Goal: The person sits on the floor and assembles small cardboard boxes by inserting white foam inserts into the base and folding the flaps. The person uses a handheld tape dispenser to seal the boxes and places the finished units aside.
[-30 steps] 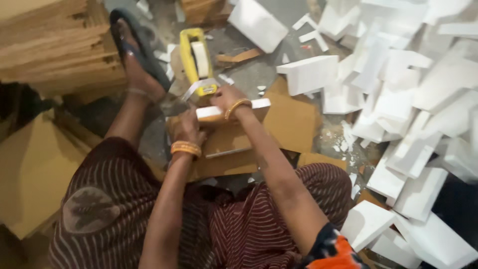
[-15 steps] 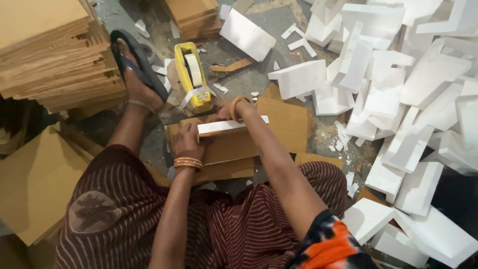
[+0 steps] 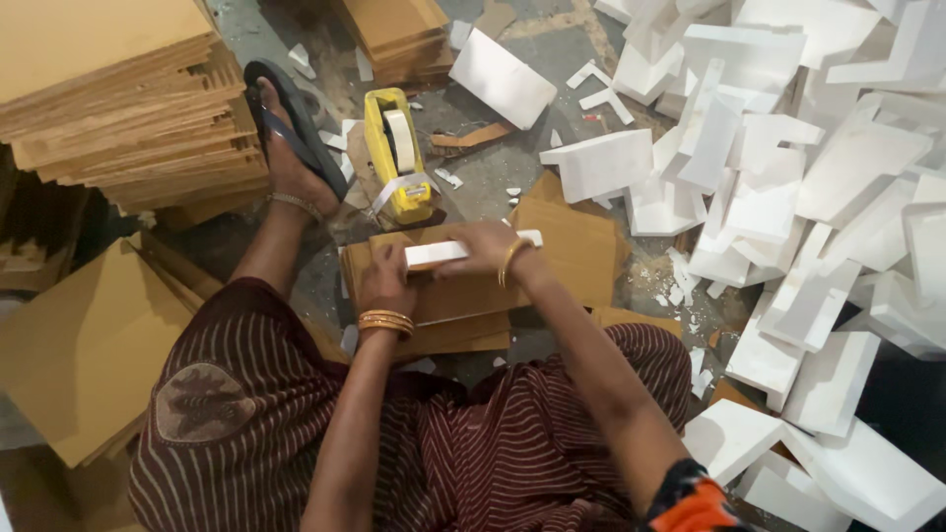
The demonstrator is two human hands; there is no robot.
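I see both hands down on a brown box (image 3: 463,296) that lies flat on the floor between the knees. A white foam strip (image 3: 463,250) sits along the top edge of the box. The left hand (image 3: 384,281) is closed around the left end of the strip, with the thumb pressing on it. The right hand (image 3: 483,248) lies over the middle of the strip, fingers curled on it (I cannot see under the palm). Both wrists wear gold bangles. Just past the box stands a yellow tape roller (image 3: 397,153), with a bit of tape hanging off its front. A foot in a black sandal (image 3: 291,128) rests beside it. A tall stack of cardboard (image 3: 118,108) is on the left. A big heap of white foam pieces (image 3: 788,197) fills the right.
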